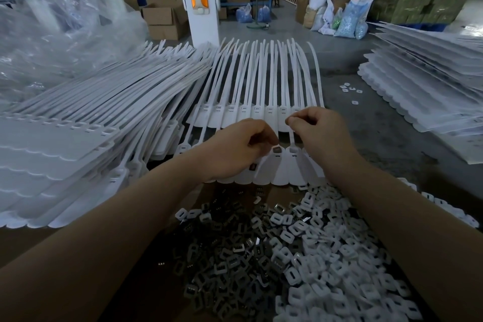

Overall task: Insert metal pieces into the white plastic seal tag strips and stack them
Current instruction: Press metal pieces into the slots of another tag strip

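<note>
A row of white plastic seal tag strips lies in front of me, its long tails fanning away. My left hand has curled fingers on the row and pinches a dark metal piece at one tag's head. My right hand pinches the thin tail of the neighbouring tag between thumb and forefinger. Another row of tags lies just behind. A heap of dark metal pieces lies near me, with white plastic caps heaped to its right.
A tall stack of tag strips slopes on the left, under crumpled clear plastic. Another stack lies at the right. A few loose caps dot the grey floor. A white post, cardboard boxes and sacks stand behind.
</note>
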Tool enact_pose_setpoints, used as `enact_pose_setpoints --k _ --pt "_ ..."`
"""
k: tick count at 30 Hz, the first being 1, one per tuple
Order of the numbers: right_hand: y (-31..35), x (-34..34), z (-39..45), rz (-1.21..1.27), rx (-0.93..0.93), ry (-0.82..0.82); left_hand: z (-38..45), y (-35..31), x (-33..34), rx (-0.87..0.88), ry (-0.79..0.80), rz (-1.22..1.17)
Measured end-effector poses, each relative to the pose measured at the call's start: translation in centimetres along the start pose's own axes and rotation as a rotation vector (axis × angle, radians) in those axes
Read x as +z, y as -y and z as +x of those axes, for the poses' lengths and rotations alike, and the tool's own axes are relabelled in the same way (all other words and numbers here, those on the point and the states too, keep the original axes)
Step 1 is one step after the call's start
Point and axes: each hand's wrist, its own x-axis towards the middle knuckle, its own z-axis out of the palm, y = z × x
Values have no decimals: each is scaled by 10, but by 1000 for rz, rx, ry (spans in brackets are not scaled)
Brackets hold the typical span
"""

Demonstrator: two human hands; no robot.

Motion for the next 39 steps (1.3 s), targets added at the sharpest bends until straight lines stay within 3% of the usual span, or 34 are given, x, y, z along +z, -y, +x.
enact_pose_setpoints --k 10,15,20,28,34,39 --pt "-1 0 0 1 -2 -5 -5 -5 6 158 -78 436" --pt "-1 0 -1 -11 -8 -4 -5 -6 5 29 -10 214" --pt "-1 1 0 -12 2 -9 -4 -3 -7 15 -20 46" --pt "0 -1 0 -9 2 -2 -8 -6 -10 148 46 447" --pt "1 -2 1 -6 21 7 -17 -6 -47 97 22 151" --pt "0 -1 0 2 18 9 -21 -3 -33 51 139 237"
